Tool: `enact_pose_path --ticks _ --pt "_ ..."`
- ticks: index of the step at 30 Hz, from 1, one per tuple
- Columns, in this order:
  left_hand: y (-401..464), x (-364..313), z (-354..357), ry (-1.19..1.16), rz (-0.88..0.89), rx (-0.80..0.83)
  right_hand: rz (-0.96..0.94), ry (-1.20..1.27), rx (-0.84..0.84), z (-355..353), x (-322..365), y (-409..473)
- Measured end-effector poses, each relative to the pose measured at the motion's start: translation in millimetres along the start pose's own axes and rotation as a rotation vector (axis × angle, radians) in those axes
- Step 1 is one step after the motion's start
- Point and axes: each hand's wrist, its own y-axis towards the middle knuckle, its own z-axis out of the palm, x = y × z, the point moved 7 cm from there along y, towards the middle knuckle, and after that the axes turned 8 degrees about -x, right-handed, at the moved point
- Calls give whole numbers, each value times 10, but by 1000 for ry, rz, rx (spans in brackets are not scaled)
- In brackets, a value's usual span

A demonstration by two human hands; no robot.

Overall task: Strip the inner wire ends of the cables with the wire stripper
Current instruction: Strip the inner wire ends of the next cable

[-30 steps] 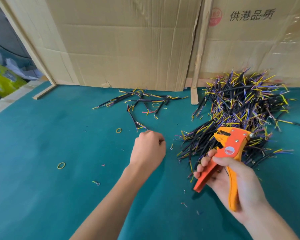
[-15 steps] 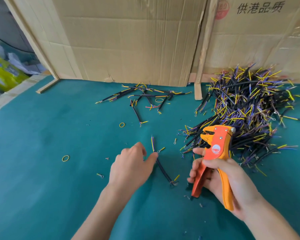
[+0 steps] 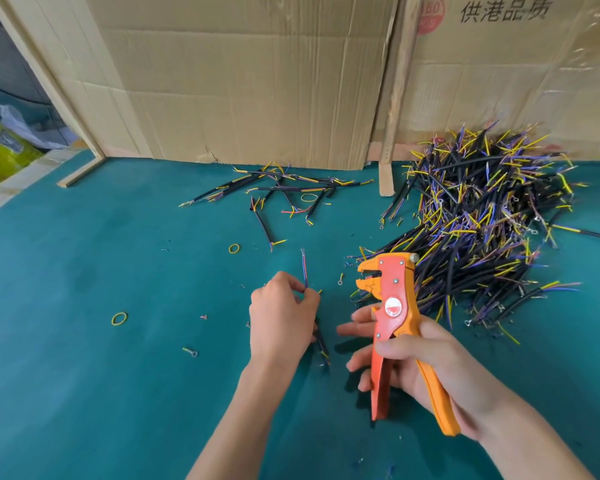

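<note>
My left hand (image 3: 281, 313) pinches a short black cable (image 3: 321, 342) near its thin blue and red inner wires, which stick up above my fingers. The cable's black sheath runs down behind my hand toward the mat. My right hand (image 3: 426, 368) grips the orange wire stripper (image 3: 394, 306) by its handles, jaws pointing up and left, slightly apart, a short way right of the cable. A big pile of black cables (image 3: 482, 216) with yellow and purple ends lies at the right. A smaller scatter of cables (image 3: 284, 188) lies at the back centre.
The work surface is a teal mat (image 3: 101, 375). Cardboard sheets (image 3: 250, 81) stand along the back with a wooden strip (image 3: 392, 133) between them. Yellow rubber bands (image 3: 119, 319) and small wire scraps (image 3: 190, 351) lie scattered on the mat.
My left hand drew back from the small scatter toward me and took hold of one cable, lifting its wire ends up. My right hand brought the stripper lower and closer to the left.
</note>
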Motion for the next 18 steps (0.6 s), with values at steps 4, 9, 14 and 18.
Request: enact_pose_path --ticks 4,9,14,18 --pt "36 -33 74 -140 -111 -18 -5 -13 3 4 -3 11" --pt "20 -22 153 -150 -149 -104 -28 23 -4 2 -3 26" --pt "-217 -279 162 -147 293 -169 -111 77 -84 -91 104 46" --pt "-340 -359 313 -49 493 79 -126 86 -163 -203 154 55"
